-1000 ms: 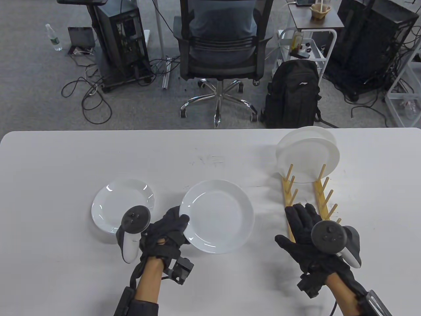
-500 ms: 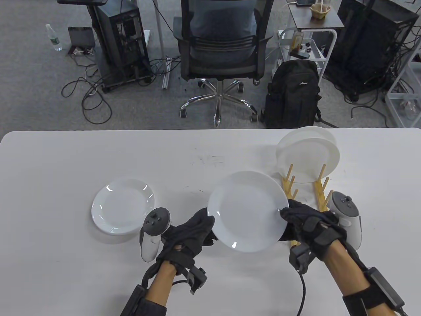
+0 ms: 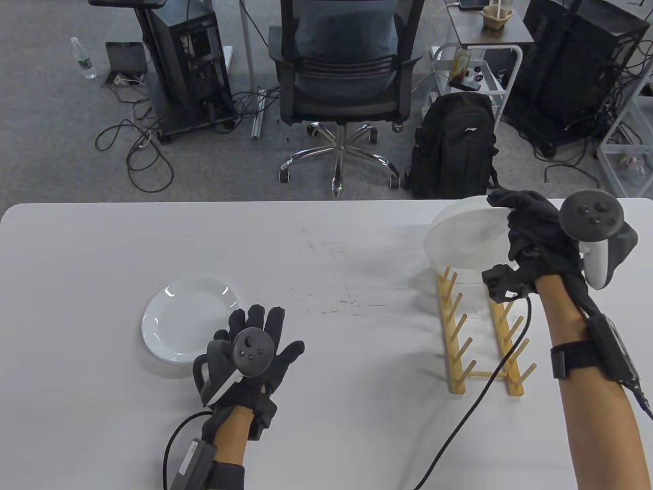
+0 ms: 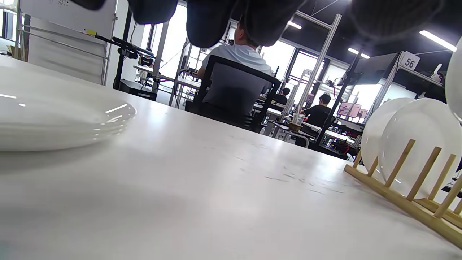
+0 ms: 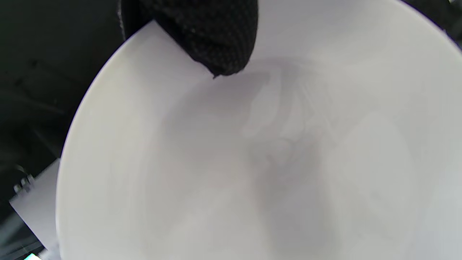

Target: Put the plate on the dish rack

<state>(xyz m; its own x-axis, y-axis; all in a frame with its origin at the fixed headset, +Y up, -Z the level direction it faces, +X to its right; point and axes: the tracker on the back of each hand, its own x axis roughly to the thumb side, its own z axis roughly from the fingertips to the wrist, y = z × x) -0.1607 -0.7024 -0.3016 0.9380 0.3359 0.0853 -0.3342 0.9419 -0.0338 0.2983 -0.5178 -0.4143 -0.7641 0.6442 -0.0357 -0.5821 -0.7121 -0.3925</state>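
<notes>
My right hand (image 3: pixel 510 240) grips a white plate (image 3: pixel 461 240) by its top rim and holds it on edge over the far end of the wooden dish rack (image 3: pixel 479 332). The plate fills the right wrist view (image 5: pixel 270 151), with one fingertip (image 5: pixel 216 39) over its rim. Two white plates (image 4: pixel 415 144) stand in the rack's far slots, and the held plate's edge (image 4: pixel 455 83) shows just above them. My left hand (image 3: pixel 255 347) lies open and empty on the table, fingers spread. A smaller white plate (image 3: pixel 189 316) lies flat just left of it.
The rack's near pegs (image 3: pixel 467 347) are bare. A cable (image 3: pixel 474 403) trails from my right wrist across the table beside the rack. An office chair (image 3: pixel 342 81) and a black backpack (image 3: pixel 454 143) stand beyond the table's far edge.
The plate left my left hand and went right and away in my right hand, tipping onto its edge at the rack's far end. My left hand drew back left and opened flat.
</notes>
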